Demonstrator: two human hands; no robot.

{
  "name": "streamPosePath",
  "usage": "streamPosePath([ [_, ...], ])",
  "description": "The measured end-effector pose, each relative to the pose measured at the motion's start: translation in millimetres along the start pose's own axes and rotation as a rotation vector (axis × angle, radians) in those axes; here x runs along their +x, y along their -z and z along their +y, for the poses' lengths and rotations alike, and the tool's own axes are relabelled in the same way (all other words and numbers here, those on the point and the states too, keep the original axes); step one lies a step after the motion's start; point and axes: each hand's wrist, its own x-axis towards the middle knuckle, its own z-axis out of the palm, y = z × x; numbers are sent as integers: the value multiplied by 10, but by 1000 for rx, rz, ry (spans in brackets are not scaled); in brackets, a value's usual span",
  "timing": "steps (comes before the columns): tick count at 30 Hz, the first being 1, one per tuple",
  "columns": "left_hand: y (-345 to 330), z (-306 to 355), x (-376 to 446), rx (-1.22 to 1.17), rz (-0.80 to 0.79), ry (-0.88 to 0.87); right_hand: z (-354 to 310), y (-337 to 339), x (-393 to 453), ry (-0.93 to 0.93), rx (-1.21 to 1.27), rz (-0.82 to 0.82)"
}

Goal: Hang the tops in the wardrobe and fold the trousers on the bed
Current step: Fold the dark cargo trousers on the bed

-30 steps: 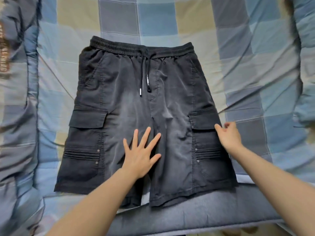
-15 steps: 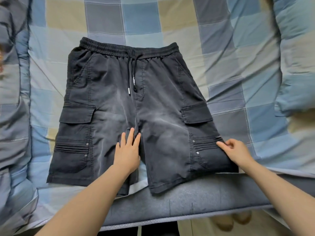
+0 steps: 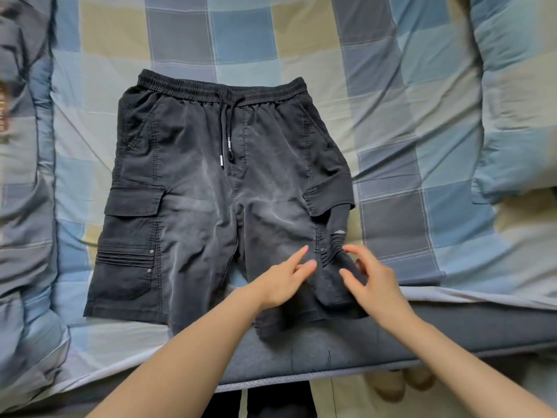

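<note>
Fingers (image 3: 351,279) of right hand (image 3: 372,285) pinch bunched shorts (image 3: 196,200) leg; left hand (image 3: 283,282) fingers spread on bed (image 3: 271,49)

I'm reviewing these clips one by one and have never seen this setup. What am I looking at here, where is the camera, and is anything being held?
There is no machine here: a person works with two bare hands. The single picture comes from a wide-angle camera worn on the head, looking forward and down, so the forearms enter from the bottom edge. A pair of dark cargo shorts lies front up on a bed with a blue and beige checked cover, waistband away from the person. The right hand has its fingers curled at the bunched outer edge of the nearer leg, apparently gripping the fabric, though the picture is blurred there. The left hand reaches beside it with fingers fairly straight, holding nothing that I can make out.
</note>
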Motion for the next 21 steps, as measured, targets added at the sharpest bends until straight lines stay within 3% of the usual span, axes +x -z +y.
streamPosePath([
  [2, -34, 202, 0, -526, 82, 44, -140, -52, -83, 145, -14, -140],
  [4, -5, 330, 31, -656, 214, 33, -213, -99, -90, 200, -18, -288],
  [6, 39, 315, 79, -469, 354, 12, -280, -104, -38, 208, -39, -306],
  [8, 76, 252, 109, -352, 405, 46, -342, -32, 136, 141, -6, -125],
  [11, 124, 210, 60, -284, 357, 60, -537, 184, 622, -32, 30, 84],
  [16, 155, 167, -43, -57, 379, -57, -820, 173, 1673, -183, 18, 17],
  [21, 169, 81, -51, 125, 286, -124, -1034, -87, 2517, -371, 147, -32],
])
